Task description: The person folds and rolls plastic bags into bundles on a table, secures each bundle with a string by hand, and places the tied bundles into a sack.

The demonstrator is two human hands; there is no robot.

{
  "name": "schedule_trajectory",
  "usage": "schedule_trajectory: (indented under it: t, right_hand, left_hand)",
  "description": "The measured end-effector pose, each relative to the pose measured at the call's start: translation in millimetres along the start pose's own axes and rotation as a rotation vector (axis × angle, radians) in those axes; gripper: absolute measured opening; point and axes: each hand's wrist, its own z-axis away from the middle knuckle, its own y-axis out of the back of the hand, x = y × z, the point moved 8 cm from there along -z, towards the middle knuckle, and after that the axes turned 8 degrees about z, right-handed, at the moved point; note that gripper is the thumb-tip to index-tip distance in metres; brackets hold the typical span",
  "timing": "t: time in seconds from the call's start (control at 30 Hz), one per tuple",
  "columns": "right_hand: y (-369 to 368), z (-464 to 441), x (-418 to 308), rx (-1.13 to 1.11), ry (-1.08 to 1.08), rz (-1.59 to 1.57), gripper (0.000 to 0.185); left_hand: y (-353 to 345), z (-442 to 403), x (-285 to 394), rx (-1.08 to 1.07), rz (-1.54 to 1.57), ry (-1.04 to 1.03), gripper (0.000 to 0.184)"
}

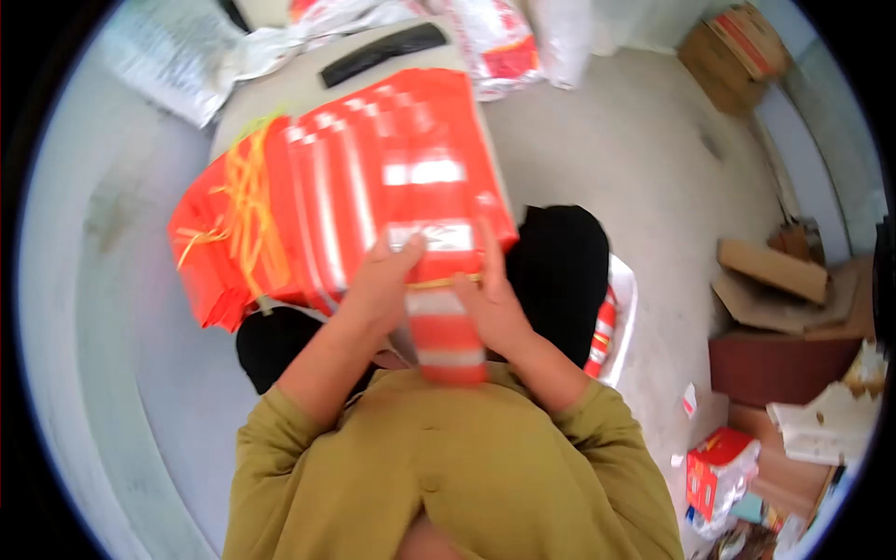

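My left hand and my right hand close around the two sides of a narrow red-and-white plastic bundle in front of my chest. A thin yellow band crosses the bundle between my hands, and motion blurs its lower end. Beyond my fingers, a stack of glossy red plastic sheets or bags with white print lies across a pale surface and my lap. Several yellow-orange ties rest on its left part. My fingertips partly hide the bundle's upper end.
A black rolled item lies behind the red stack on the pale surface. A white container with red-and-white packs stands by my right knee. Cardboard boxes and scraps line the right wall; printed sacks stand at the back.
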Motion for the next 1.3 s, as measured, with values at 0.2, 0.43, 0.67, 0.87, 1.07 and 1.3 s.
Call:
schedule_trajectory:
  t: [0.2, 0.43, 0.67, 0.87, 1.07, 1.3]
  right_hand:
    - [95.3, 16.5, -52.0, 0.050, 0.044, 0.236, 0.071]
    - [287.0, 110.1, 31.2, 0.622, -0.088, -0.002, 0.069]
    - [305.0, 209.2, 214.9, 0.579, -0.527, 0.449, 0.068]
    - [302.2, 245.6, 272.5, 0.645, -0.813, 0.469, 0.067]
    - [286.2, 231.1, 282.7, 0.625, -0.737, 1.096, 0.065]
    - [275.8, 163.6, 266.5, 0.458, -0.528, 1.382, 0.062]
  left_hand:
    - [-63.2, 15.8, -1.2, -0.480, -0.121, 0.008, 0.073]
    - [-39.5, 22.8, -73.1, -0.568, -0.277, 0.422, 0.072]
    - [-32.7, 21.3, -107.1, -0.451, -0.314, 0.544, 0.068]
    - [-42.6, 14.1, -120.3, -0.438, -0.307, 0.579, 0.068]
    - [-44.8, 11.5, -125.1, -0.439, -0.322, 0.602, 0.061]
    - [-37.5, 6.7, -133.2, -0.430, -0.302, 0.631, 0.059]
